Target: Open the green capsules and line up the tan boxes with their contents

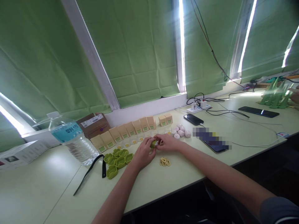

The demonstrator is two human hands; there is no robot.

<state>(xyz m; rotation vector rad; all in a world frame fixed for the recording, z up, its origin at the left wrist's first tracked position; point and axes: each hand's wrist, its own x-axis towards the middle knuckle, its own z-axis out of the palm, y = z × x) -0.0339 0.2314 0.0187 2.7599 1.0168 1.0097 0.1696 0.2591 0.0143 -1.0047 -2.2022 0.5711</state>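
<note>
Both my hands meet over the middle of the table. My left hand is closed around a small green scalloped cup, partly hidden by the fingers. Against its right side my right hand is closed, fingertips pinched on the cup or on something pale at its edge. Just below my hands lies a small pile of beige rings. Several more green scalloped cups are grouped left of my left forearm. Beyond my right hand sit several pale pinkish round pieces.
A row of small kraft boxes stands behind, with small clear items before it. On the left are a large water bottle and a black strap. Phones, a power strip and cables lie right. A hand shows far right.
</note>
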